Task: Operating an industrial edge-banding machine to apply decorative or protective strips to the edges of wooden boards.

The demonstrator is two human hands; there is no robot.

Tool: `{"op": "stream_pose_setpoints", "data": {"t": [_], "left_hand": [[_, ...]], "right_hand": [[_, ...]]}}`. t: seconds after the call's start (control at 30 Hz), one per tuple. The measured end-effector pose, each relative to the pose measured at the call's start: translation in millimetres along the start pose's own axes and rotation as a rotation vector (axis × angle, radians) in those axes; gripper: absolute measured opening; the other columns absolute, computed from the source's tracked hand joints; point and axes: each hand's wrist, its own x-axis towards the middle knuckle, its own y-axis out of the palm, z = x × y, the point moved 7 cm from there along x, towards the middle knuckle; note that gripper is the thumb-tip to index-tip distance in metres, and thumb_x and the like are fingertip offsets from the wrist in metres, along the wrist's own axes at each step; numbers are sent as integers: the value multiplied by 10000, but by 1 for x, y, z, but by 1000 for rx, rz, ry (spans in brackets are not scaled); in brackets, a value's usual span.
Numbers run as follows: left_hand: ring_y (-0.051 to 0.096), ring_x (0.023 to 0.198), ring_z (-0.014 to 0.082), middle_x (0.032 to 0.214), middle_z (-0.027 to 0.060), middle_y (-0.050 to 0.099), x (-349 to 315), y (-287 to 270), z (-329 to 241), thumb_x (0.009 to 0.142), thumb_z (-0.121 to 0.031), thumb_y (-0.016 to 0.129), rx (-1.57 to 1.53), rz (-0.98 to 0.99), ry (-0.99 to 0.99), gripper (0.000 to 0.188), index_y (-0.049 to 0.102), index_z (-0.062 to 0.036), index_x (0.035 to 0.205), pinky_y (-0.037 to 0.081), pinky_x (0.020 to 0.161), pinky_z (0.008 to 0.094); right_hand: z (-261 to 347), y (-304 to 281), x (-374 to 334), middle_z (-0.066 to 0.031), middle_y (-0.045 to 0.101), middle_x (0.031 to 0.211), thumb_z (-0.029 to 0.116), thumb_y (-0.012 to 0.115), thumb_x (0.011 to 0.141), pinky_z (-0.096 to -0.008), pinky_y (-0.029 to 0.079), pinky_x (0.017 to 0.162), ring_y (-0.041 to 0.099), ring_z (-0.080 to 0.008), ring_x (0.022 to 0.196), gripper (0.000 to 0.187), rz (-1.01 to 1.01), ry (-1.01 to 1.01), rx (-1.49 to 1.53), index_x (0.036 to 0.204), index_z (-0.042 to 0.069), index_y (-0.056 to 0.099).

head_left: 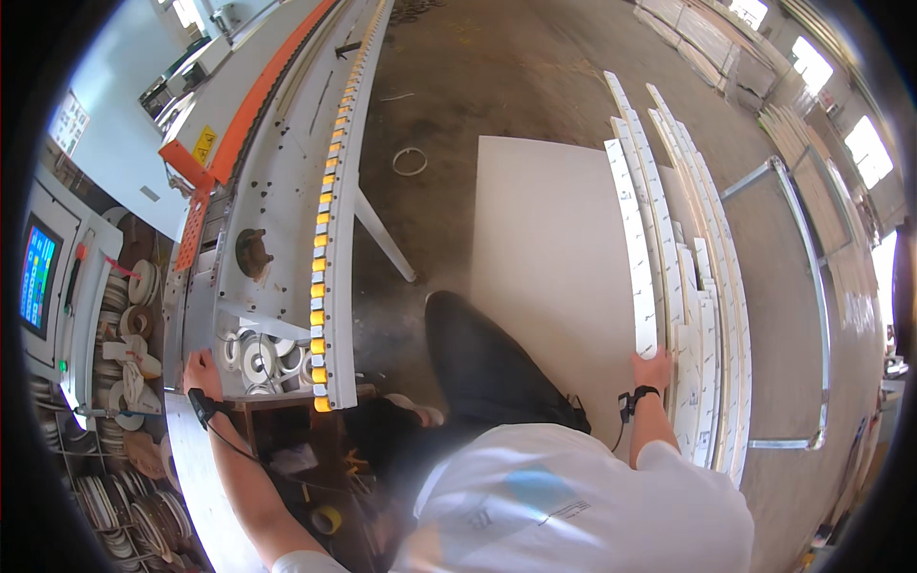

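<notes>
Hands (2): right hand (651, 367) closes on the near end of one white strip (632, 248); left hand (201, 371) rests at the near end of the machine (287, 191), fingers curled, any hold cannot be told
Strip position: left edge of the strip stack (707, 286); stack overlaps, count unclear
Panel: 1 pale panel (540, 220), flat, left of stack
Screen: 1 lit screen (38, 277), far left
Floor: grey-brown floor (449, 86); 1 white ring (410, 175)
Room: workshop; bright windows (812, 65) at right
</notes>
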Motion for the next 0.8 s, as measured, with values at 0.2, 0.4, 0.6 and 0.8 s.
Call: {"op": "stream_pose_setpoints", "data": {"t": [0.2, 0.4, 0.6, 0.8], "left_hand": [[691, 991, 505, 1026, 251, 740, -13, -15, 0, 1080, -445, 541, 20, 1, -36, 423, 747, -79, 1035, 539, 832, 589], [717, 985, 462, 1020, 206, 766, -6, -5, -3, 1042, -446, 580, -7, -56, 0, 410, 742, -75, 973, 548, 823, 570], [693, 922, 480, 971, 241, 730, -12, -34, -88, 1025, -302, 619, -340, -41, 149, 289, 728, -36, 1041, 561, 797, 514], [693, 1079, 358, 1109, 121, 742, -111, -146, -305, 865, -117, 805, -642, -256, 754, 300, 720, -68, 1149, 568, 935, 474]], "right_hand": [[67, -56, -1, -200, 714, 1207, 317, 869, 754, -522, 577, 953, 692, -434, 1131, 529, 93, -157, 165, 1206, 77, 737], [137, -136, -13, -117, 696, 1166, 244, 857, 740, -488, 586, 895, 699, -393, 1077, 500, -73, -396, 182, 1201, 96, 731], [199, -179, -45, -115, 689, 1161, 172, 864, 716, -441, 583, 909, 703, -354, 1065, 601, -27, -686, 405, 1287, 61, 715], [245, -221, -100, -144, 691, 1145, 134, 884, 663, -428, 579, 885, 704, -362, 1027, 638, 113, -1033, 537, 1261, 3, 706]]}}
